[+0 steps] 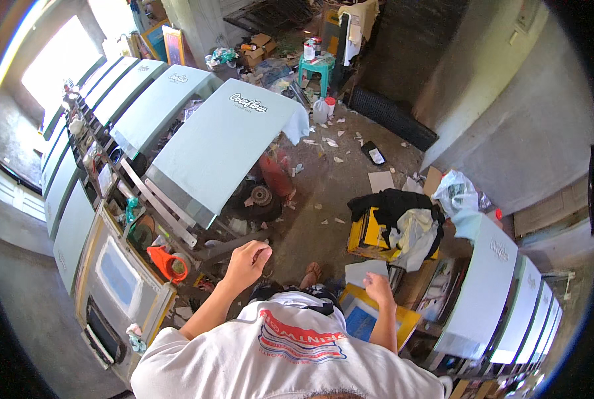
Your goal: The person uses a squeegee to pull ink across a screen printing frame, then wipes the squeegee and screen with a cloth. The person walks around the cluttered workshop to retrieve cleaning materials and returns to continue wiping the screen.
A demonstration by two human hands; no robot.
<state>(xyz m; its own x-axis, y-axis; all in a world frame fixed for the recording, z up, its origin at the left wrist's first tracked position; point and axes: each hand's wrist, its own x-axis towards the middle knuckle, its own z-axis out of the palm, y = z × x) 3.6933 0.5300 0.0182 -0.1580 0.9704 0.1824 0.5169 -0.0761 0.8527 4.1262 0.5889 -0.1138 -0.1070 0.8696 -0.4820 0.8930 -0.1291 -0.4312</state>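
Note:
My left hand (248, 265) is raised in front of me with its fingers curled in, and nothing shows in it. It is nearest to a pale blue-green shirt (220, 143) laid flat over a sloping board, with a dark printed script near its far end. My right hand (379, 290) is closed beside a whitish card (364, 268). Whether the fingers grip the card or only overlap it cannot be made out. Below that hand lies a yellow-edged frame (408, 327) with a blue middle.
More shirt-covered boards (160, 100) line the left, and another row (481, 286) the right. An orange funnel-like container (167, 263) and a wooden screen frame (91, 259) are at left. Ahead, paper scraps (330, 141) litter the floor near a teal stool (317, 68). Dark cloth (396, 205) covers a yellow crate.

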